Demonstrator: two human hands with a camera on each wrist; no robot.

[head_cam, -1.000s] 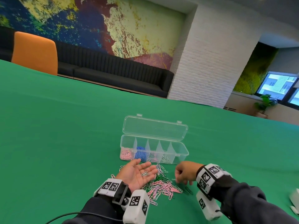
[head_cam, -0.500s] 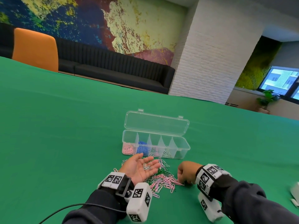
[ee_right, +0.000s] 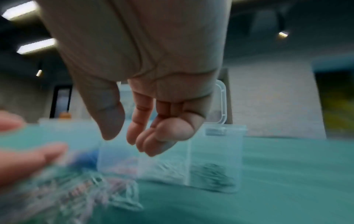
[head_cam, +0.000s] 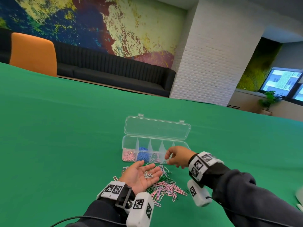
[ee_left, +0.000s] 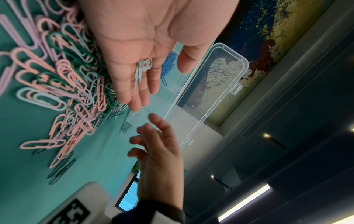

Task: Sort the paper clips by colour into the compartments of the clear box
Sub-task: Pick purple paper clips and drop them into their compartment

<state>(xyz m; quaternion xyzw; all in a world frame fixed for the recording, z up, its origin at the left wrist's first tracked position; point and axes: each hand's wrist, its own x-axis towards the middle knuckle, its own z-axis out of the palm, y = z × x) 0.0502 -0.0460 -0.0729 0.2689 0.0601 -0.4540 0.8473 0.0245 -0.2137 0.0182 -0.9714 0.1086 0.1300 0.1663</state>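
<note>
A sorting step in progress. The left hand [head_cam: 141, 175] is lying palm up, fingers straight and relaxed, just above the loose pile [head_cam: 164, 187] on the green cloth [head_cam: 65, 145], and is serving as a tray for a few white clips [head_cam: 148, 174], which are resting on the fingers rather than being gripped; the left wrist view is showing them as a small bundle [ee_left: 142, 68] near the finger bases. The right hand [head_cam: 177, 155] is hovering over the right end of the box [head_cam: 131, 145], its fingers loosely curled and apart, and no clip is visible between them; the right wrist view [ee_right: 145, 121] is blurred but is showing nothing pinched. The box is standing open just beyond the pile, lid [head_cam: 157, 128] folded back, with pink clips [head_cam: 128, 156] in its leftmost compartment, blue clips [head_cam: 143, 156] in the next, pale and mixed ones further along, and dark ones in the end compartment [ee_right: 212, 174]. Judged from this, a drop into a right-hand compartment is just being completed, and much of the pile is remaining unsorted. The next move is calling for a return to the pile, a pinch on one colour only, and care that the palm stays level. No brand, label or legible writing is appearing; the wrist units [head_cam: 114, 189] are bearing only black-and-white square markers.
</note>
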